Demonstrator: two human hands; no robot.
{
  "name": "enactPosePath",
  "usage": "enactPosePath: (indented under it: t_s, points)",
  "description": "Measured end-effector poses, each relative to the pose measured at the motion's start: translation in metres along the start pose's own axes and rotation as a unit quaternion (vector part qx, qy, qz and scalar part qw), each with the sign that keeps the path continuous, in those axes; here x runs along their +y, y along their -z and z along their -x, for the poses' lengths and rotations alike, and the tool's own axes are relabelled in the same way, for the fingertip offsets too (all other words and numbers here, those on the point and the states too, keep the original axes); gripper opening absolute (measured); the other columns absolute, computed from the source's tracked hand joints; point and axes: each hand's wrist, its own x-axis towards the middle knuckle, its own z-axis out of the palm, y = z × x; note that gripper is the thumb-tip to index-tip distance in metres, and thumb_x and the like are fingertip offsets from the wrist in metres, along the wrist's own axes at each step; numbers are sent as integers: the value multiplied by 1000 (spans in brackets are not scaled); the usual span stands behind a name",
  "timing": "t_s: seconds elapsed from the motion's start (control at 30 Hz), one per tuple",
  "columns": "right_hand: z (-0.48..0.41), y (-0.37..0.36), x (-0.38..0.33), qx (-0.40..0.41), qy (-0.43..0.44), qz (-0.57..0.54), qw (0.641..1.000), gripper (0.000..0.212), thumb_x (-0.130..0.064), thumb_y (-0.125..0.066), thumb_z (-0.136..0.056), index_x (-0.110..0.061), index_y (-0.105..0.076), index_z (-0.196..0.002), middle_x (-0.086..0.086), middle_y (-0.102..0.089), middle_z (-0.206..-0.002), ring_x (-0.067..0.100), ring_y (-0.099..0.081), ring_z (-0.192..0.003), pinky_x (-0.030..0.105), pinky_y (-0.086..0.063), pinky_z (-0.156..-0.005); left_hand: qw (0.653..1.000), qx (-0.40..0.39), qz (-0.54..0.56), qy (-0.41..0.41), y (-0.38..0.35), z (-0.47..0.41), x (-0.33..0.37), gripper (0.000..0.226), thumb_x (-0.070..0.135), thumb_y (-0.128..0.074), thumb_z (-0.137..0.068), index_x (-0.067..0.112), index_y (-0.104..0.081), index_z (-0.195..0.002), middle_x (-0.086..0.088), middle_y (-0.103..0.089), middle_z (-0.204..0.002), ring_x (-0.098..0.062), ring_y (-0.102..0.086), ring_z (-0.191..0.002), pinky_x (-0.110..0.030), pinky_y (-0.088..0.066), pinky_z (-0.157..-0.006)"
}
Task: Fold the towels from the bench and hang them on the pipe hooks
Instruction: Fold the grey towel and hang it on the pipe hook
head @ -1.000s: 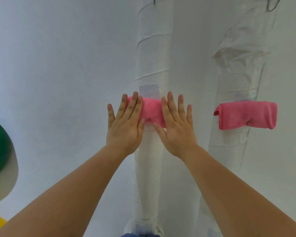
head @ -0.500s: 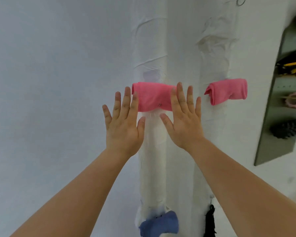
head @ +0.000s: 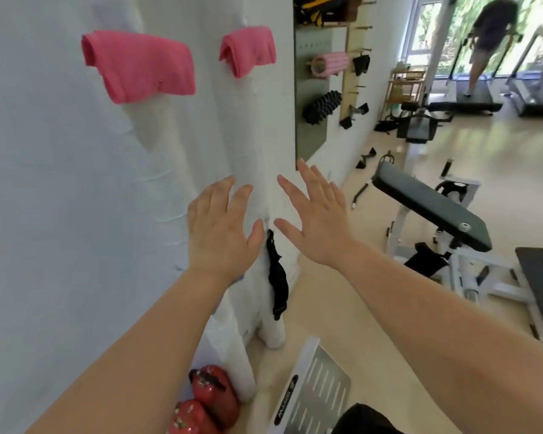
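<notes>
left hand (head: 220, 233) open, fingers straight and spread, palm toward the wall, holding nothing. right hand (head: 318, 220) same: open, fingers splayed, just beside the left with a gap between the thumbs. both hands are clear of the towels and well below them. in that gap a black cloth (head: 278, 280) hangs down the far pipe (head: 257, 136), its top end at thumb height; the hook is too small to make out. up and left, the near pink towel (head: 141, 67) is folded and draped across the near pipe (head: 151, 126), ends sagging either side. the second pink towel (head: 250, 50) is folded the same way on the far pipe, about level with the first and apart from it. both pipes are wrapped in white and run down to the floor. two red weights (head: 213, 393) sit on the floor by the near pipe's base. right of the pipes, a grey wall panel (head: 309, 136) carries a pink foam roller (head: 329, 62) and a black roller (head: 322, 106). black padded bench (head: 430, 208) to the right. far back, a person (head: 489, 32) on a treadmill (head: 470, 101).
</notes>
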Motion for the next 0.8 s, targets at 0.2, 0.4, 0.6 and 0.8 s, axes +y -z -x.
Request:
enactPosePath:
  t_s: [0.2, 0.4, 0.6, 0.8]
  points:
    - [151, -4, 79, -147, -141, 21, 979, 70, -64, -36, -98, -38, -13, -159, -1, 14, -169, 26, 7, -156, 53, -5, -125, 970, -245, 5, -5, -67, 62, 81, 65, 50, -57, -91, 23, -43, -148, -8, -33, -160, -34, -31, -144, -49, -27, -112]
    - [327, -11, 160, -295, -321, 17, 900, 70, -64, -41, -97, -39, -15, -157, 1, 14, -169, 30, 8, -156, 54, -3, -124, 903, -422, 37, -75, -137, 147, 187, 67, 54, -54, -92, 28, -36, -151, -7, -27, -161, -32, -26, -146, -48, -25, -117]
    - [516, 20, 237, -382, -466, 10, 798, 70, -55, -48, -96, -38, -19, -157, 2, 9, -169, 30, 6, -156, 58, -5, -124, 820, -550, 68, -145, -186, 245, 333, 69, 55, -55, -92, 26, -35, -152, -6, -32, -160, -28, -34, -145, -44, -30, -117]
    - [667, 63, 288, -384, -537, 13, 751, 68, -57, -48, -96, -38, -23, -156, 0, -5, -169, 30, -6, -155, 57, -14, -121, 693, -687, 153, -152, -205, 342, 474, 70, 50, -62, -93, 31, -32, -154, 2, -40, -156, -23, -45, -136, -36, -39, -111]
